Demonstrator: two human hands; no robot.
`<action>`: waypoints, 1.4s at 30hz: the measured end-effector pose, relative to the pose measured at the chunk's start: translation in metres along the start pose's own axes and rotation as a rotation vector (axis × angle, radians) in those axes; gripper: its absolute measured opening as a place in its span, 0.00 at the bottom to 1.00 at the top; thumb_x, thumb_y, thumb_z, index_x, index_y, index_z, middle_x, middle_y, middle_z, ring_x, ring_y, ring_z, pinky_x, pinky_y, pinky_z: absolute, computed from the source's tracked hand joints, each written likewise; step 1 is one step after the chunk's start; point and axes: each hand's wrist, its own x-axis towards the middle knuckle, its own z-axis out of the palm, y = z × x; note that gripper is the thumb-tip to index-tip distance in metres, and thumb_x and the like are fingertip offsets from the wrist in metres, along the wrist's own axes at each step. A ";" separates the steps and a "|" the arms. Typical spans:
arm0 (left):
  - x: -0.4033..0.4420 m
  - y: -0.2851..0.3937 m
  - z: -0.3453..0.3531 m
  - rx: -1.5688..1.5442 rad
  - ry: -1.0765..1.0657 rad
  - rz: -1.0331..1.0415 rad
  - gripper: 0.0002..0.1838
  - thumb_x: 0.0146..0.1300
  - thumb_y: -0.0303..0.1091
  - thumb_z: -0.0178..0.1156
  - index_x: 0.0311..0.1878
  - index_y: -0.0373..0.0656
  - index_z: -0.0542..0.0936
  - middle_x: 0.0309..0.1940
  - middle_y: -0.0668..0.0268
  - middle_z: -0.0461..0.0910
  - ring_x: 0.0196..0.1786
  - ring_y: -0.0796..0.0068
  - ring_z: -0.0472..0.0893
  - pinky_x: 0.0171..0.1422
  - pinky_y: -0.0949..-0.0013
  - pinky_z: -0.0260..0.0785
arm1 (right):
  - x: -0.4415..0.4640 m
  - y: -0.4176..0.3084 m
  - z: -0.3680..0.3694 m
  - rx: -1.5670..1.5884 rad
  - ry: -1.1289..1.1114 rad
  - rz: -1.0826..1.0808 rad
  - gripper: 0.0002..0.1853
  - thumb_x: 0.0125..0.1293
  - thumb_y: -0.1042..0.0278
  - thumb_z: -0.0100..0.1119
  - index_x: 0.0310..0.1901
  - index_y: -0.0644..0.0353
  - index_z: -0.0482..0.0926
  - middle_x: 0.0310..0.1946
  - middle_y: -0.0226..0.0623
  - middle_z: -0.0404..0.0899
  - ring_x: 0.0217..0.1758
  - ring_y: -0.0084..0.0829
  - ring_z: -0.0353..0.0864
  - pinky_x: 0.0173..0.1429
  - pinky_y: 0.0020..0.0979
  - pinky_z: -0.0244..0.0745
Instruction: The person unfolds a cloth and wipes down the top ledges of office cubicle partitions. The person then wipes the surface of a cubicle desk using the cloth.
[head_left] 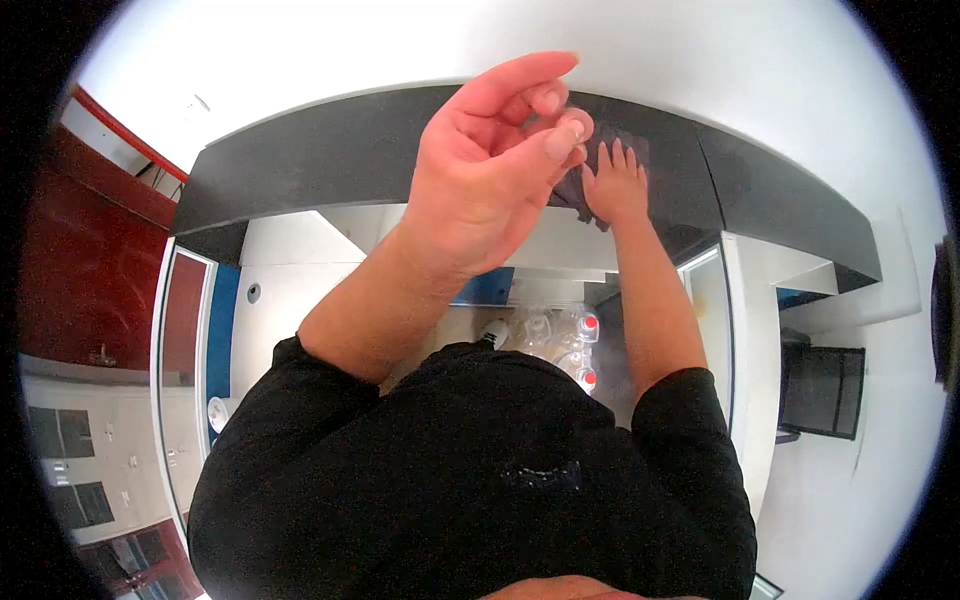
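My left hand (490, 160) is raised close to the camera, above the dark shelf (310, 160). Its thumb and fingertips are pressed together; what they pinch, if anything, is too small to make out. To its right, my right hand (617, 186) lies flat on a dark cloth (632, 148) on the shelf, fingers spread. Part of the cloth hangs over the shelf's near edge, between my two hands, and the right hand covers some of it.
Clear plastic bottles with red caps (590, 323) stand on the floor below. Glass-fronted frames (188, 330) flank the opening. A black mesh-like item (835, 392) is at the right, dark red cabinet doors (90, 250) at the left.
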 end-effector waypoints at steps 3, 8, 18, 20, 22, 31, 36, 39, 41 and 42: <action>-0.002 0.001 -0.002 -0.026 0.075 -0.068 0.28 0.74 0.15 0.60 0.76 0.35 0.73 0.51 0.70 0.74 0.54 0.76 0.78 0.63 0.75 0.79 | 0.001 0.001 0.004 -0.013 0.029 -0.010 0.38 0.82 0.39 0.41 0.86 0.49 0.58 0.89 0.40 0.49 0.92 0.45 0.46 0.91 0.50 0.44; -0.004 0.000 -0.010 -0.118 0.070 -0.130 0.28 0.75 0.16 0.60 0.77 0.35 0.72 0.53 0.68 0.74 0.56 0.76 0.78 0.66 0.76 0.80 | 0.000 0.000 0.003 -0.042 0.045 -0.019 0.38 0.82 0.39 0.41 0.86 0.49 0.59 0.89 0.41 0.50 0.91 0.46 0.48 0.90 0.51 0.45; -0.007 -0.020 -0.044 0.056 0.158 -0.259 0.22 0.74 0.21 0.66 0.70 0.37 0.79 0.55 0.67 0.84 0.55 0.75 0.85 0.60 0.68 0.82 | 0.001 0.001 0.005 -0.031 0.060 -0.007 0.39 0.82 0.38 0.41 0.85 0.51 0.59 0.89 0.43 0.51 0.91 0.49 0.48 0.90 0.54 0.45; -0.001 -0.035 -0.055 0.133 0.251 -0.380 0.22 0.74 0.21 0.66 0.69 0.37 0.80 0.53 0.66 0.86 0.54 0.76 0.85 0.59 0.68 0.82 | 0.001 -0.001 0.006 -0.014 0.059 -0.026 0.40 0.81 0.38 0.42 0.85 0.54 0.59 0.89 0.45 0.51 0.91 0.50 0.47 0.90 0.55 0.44; 0.005 -0.054 -0.062 0.223 0.344 -0.490 0.21 0.73 0.20 0.67 0.68 0.38 0.81 0.52 0.66 0.87 0.53 0.77 0.85 0.58 0.68 0.82 | 0.000 -0.002 0.006 -0.022 0.050 -0.018 0.40 0.81 0.38 0.42 0.85 0.55 0.59 0.88 0.46 0.50 0.91 0.51 0.46 0.90 0.55 0.43; 0.070 -0.193 -0.198 1.629 -0.373 0.015 0.17 0.69 0.22 0.54 0.58 0.42 0.83 0.58 0.54 0.84 0.65 0.47 0.80 0.72 0.49 0.73 | -0.002 -0.002 -0.005 -0.026 0.024 -0.071 0.42 0.82 0.40 0.42 0.85 0.63 0.57 0.88 0.53 0.49 0.92 0.51 0.45 0.91 0.51 0.40; 0.067 -0.211 -0.174 1.849 -0.573 -0.329 0.20 0.75 0.38 0.58 0.66 0.46 0.81 0.70 0.56 0.79 0.74 0.47 0.75 0.78 0.47 0.68 | -0.007 0.024 0.017 0.058 0.108 0.040 0.40 0.81 0.41 0.45 0.84 0.61 0.61 0.88 0.52 0.50 0.91 0.49 0.47 0.91 0.51 0.42; 0.080 -0.248 -0.186 1.972 -0.877 -0.324 0.36 0.81 0.53 0.51 0.87 0.55 0.60 0.88 0.59 0.55 0.88 0.41 0.54 0.89 0.37 0.48 | -0.005 0.060 0.002 0.081 0.118 0.152 0.40 0.81 0.41 0.46 0.84 0.60 0.61 0.88 0.52 0.51 0.91 0.50 0.47 0.91 0.51 0.42; 0.099 -0.268 -0.166 1.986 -0.921 -0.312 0.35 0.82 0.55 0.49 0.87 0.58 0.60 0.88 0.60 0.54 0.88 0.40 0.52 0.88 0.33 0.47 | -0.004 0.087 0.001 0.079 0.132 0.237 0.39 0.81 0.41 0.45 0.84 0.60 0.61 0.88 0.52 0.50 0.91 0.50 0.46 0.91 0.51 0.42; 0.105 -0.280 -0.154 2.009 -0.944 -0.311 0.34 0.82 0.56 0.48 0.87 0.62 0.60 0.89 0.62 0.53 0.88 0.38 0.51 0.87 0.29 0.45 | -0.007 0.101 0.001 0.077 0.134 0.283 0.39 0.81 0.41 0.45 0.84 0.60 0.61 0.88 0.52 0.50 0.91 0.51 0.46 0.91 0.52 0.42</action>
